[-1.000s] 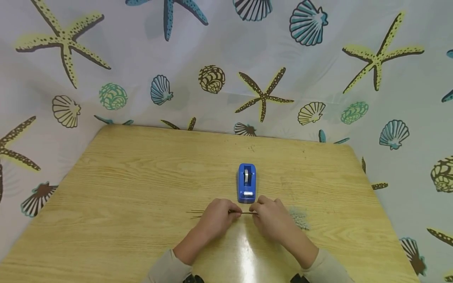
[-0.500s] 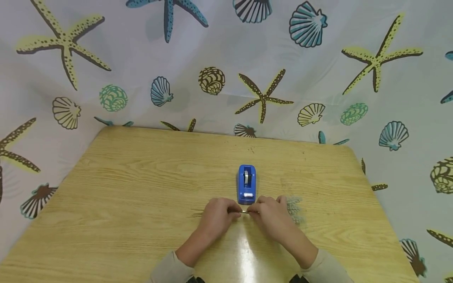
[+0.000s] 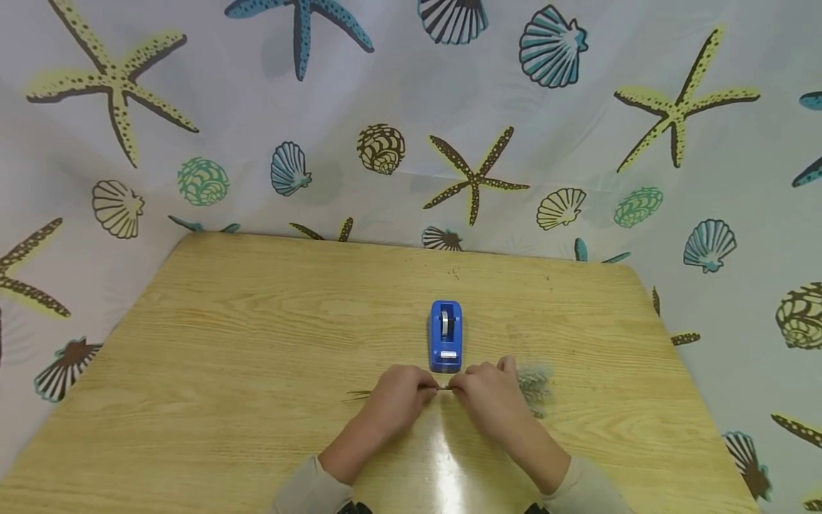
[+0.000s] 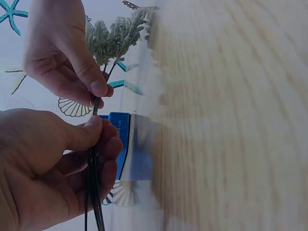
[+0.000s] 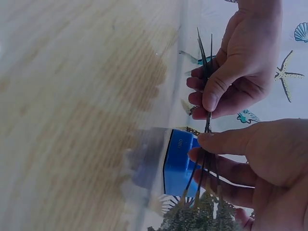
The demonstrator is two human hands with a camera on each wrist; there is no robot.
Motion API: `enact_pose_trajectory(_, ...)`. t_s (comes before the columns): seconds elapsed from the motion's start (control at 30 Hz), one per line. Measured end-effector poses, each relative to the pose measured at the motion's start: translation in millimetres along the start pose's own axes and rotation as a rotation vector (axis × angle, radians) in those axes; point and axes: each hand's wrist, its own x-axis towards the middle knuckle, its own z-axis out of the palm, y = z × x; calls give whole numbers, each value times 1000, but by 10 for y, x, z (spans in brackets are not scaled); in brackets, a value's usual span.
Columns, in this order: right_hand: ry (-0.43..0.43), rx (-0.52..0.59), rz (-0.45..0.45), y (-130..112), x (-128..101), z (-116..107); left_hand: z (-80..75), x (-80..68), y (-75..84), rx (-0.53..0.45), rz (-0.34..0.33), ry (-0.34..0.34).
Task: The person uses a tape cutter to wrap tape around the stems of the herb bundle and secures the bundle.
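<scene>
**pinewood_guy:** So what's actually in the hands? From the head view I just see a thin dark line between two fists.

**tapefan22:** Both hands pinch the same little bunch of stems (image 4: 94,183). Left hand (image 3: 397,394) has thumb and curled fingers clamped round the thin, dark, wiry stalks; right hand (image 3: 488,395) pinches them just beside it, thumb tips nearly meeting. The left wrist view shows what the head cam blurs: past the right hand's pinch the stalks end in fuzzy grey-green sprigs (image 4: 113,38), soft and feathery. Bare stem ends poke out on the far side of the left hand's grip.

**pinewood_guy:** And the blue thing?

**tapefan22:** Tape dispenser (image 3: 446,335), glossy blue plastic, rounded block shape, with a roll sitting in its slot and a metal-looking cutter at the end facing the hands. It's right behind the grip, nearly touching the knuckles. The right wrist view shows a bit of print on its side, too small to read.

**pinewood_guy:** Surface?

**tapefan22:** Light wood-grain table (image 3: 225,343), shiny, glare patch below the grip. Behind it hangs a white curtain (image 3: 385,86) printed with starfish and shells. Beige sleeves (image 3: 302,492) on both arms.
</scene>
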Motion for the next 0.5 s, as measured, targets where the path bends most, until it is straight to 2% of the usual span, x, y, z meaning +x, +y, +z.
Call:
enact_pose_trajectory(0.13,34,-32,-9,-1,17,8,0,18,-9,-11,-5,33)
enact_pose_trajectory(0.23,38,-4,-16,5,32,1,6,26,-21,1,3,63)
enact_pose_trajectory(0.5,-97,163,19,73,72,-42,-4,24,-8,39,17,116)
